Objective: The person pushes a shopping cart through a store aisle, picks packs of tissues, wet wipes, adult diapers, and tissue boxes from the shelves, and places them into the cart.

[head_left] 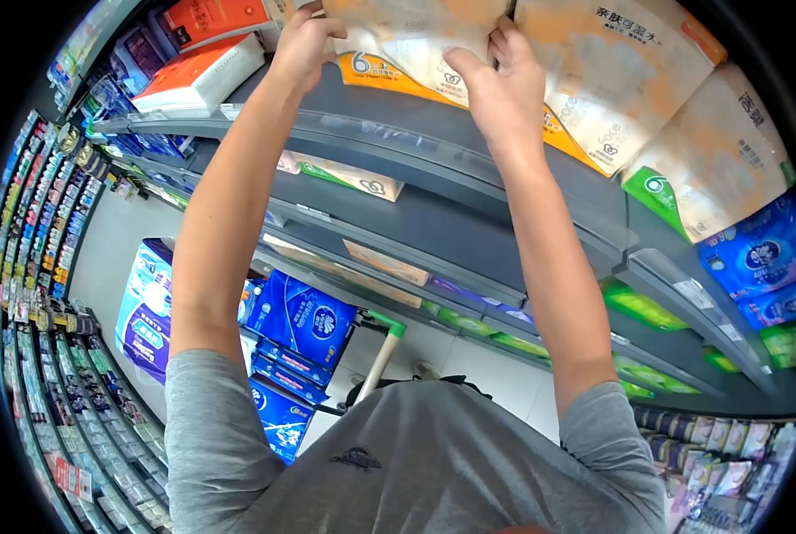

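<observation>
On the top shelf, a cream-coloured tissue pack [407, 44] with an orange lower band stands between my two hands. At its left edge, my left hand [305, 49] has curled fingers against the wrapping. My right hand [507, 89] grips the right side, thumb across the front and fingers in the gap beside the neighbouring pack. That neighbouring cream tissue pack [616, 80] stands close on the right. Farther right is a similar pack with a green corner [705, 160]. The upper part of the held pack is cut off by the frame's edge.
The grey shelf edge [398, 133] runs below my hands, with lower shelves of packs beneath. A trolley with a green-ended handle [389, 327] stands by my body, near blue tissue packs [304, 316]. Orange-and-white packs [204, 76] sit at upper left; stocked shelves [42, 205] line the far left.
</observation>
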Demonstrator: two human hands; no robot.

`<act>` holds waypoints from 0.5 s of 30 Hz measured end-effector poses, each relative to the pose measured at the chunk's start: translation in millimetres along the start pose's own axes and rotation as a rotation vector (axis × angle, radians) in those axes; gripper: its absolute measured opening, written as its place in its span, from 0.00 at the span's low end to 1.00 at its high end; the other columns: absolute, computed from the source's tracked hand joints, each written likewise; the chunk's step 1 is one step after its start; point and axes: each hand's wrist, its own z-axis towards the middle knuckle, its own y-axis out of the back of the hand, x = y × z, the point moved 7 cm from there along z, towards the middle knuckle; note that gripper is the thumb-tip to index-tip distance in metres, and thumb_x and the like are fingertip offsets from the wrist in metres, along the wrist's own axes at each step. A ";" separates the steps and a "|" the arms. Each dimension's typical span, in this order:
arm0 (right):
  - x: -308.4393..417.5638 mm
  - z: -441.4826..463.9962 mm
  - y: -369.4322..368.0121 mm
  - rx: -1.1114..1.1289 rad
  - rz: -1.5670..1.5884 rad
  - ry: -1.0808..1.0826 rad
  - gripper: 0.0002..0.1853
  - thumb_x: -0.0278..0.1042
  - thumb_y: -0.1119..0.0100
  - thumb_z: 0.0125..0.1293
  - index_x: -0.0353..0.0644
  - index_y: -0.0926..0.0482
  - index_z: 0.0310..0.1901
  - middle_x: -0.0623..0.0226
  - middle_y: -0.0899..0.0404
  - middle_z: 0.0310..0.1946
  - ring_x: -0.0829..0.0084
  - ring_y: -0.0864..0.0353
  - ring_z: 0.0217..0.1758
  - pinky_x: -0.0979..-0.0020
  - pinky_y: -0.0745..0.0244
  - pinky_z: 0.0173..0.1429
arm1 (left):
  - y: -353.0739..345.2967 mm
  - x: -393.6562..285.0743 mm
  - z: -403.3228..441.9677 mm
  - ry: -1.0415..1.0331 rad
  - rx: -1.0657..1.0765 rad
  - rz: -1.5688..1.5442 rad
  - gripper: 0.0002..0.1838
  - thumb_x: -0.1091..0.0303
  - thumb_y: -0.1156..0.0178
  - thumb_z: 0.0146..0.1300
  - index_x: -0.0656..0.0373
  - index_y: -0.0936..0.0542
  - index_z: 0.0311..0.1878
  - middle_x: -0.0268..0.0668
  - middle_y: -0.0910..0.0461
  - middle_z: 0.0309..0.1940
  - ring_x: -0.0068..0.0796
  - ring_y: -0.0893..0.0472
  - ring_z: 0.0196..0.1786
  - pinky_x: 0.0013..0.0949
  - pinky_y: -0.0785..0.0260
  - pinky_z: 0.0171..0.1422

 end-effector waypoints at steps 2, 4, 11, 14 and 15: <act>5.1 -6.3 4.5 -0.003 0.014 -0.035 0.42 0.37 0.32 0.53 0.20 0.37 0.65 0.43 0.25 0.58 0.58 0.28 0.65 0.65 0.35 0.68 | 3.4 2.3 -3.9 -0.036 -0.039 -0.086 0.29 0.84 0.52 0.48 0.57 0.27 0.57 0.38 0.22 0.42 0.32 0.23 0.40 0.33 0.27 0.43; 12.1 -12.9 10.7 -0.011 0.032 -0.071 0.42 0.36 0.31 0.53 0.20 0.37 0.66 0.43 0.26 0.59 0.58 0.29 0.66 0.64 0.34 0.68 | 9.8 1.3 -5.8 -0.118 -0.092 -0.173 0.27 0.84 0.51 0.49 0.60 0.26 0.56 0.38 0.20 0.42 0.31 0.21 0.41 0.31 0.27 0.43; 34.0 -44.0 12.1 -0.075 -0.184 0.190 0.31 0.29 0.33 0.56 0.31 0.28 0.63 0.51 0.22 0.53 0.62 0.22 0.56 0.66 0.28 0.59 | 34.9 -18.0 -36.5 -0.675 -0.103 0.273 0.13 0.84 0.46 0.52 0.67 0.18 0.40 0.41 0.16 0.37 0.32 0.18 0.42 0.31 0.26 0.46; 33.5 -52.9 2.4 -0.047 -0.274 0.338 0.32 0.31 0.30 0.55 0.32 0.26 0.62 0.51 0.23 0.52 0.62 0.23 0.54 0.66 0.27 0.60 | 45.5 -19.2 -58.8 -0.539 -0.200 0.226 0.09 0.83 0.45 0.53 0.69 0.17 0.35 0.36 0.17 0.31 0.27 0.20 0.35 0.30 0.27 0.40; 35.4 -57.5 -0.4 -0.069 -0.262 0.389 0.30 0.31 0.29 0.56 0.35 0.24 0.61 0.53 0.23 0.51 0.63 0.23 0.52 0.66 0.27 0.59 | 53.6 -22.4 -60.4 -0.558 -0.220 0.313 0.09 0.83 0.45 0.53 0.70 0.17 0.36 0.34 0.18 0.32 0.25 0.21 0.33 0.29 0.29 0.37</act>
